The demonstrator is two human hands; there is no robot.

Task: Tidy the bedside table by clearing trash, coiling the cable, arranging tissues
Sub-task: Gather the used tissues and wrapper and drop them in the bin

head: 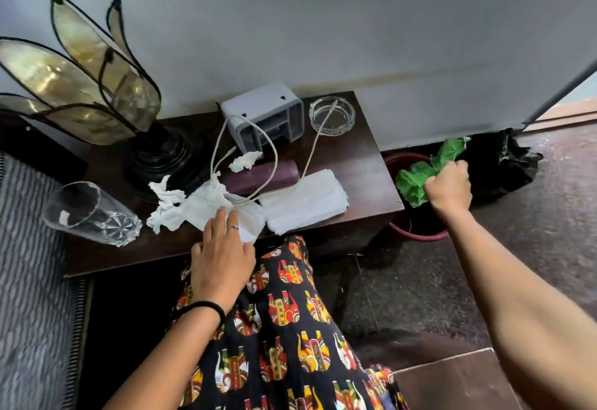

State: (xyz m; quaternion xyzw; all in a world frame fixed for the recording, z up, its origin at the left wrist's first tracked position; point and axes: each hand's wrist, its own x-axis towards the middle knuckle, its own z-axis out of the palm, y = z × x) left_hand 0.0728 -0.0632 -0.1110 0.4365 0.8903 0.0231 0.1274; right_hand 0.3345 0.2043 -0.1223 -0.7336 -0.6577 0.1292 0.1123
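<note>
The right hand (pixel 447 185) grips a crumpled green wrapper (pixel 416 177) above the red bin (pixel 420 235), while the left hand (pixel 223 254) lies flat and open on the tissues (pixel 303 199) on the table (pixel 365 157).

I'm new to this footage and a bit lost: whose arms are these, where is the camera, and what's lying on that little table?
There is no machine: a person wears one camera on the head, looking down at their own arms. The right hand has a closed grip on crumpled green trash over a red bin. The left hand rests flat on loose tissues. The dark bedside table also bears a lamp, a glass lying on its side, a white cable, folded tissues, an ashtray and a grey holder.
</note>
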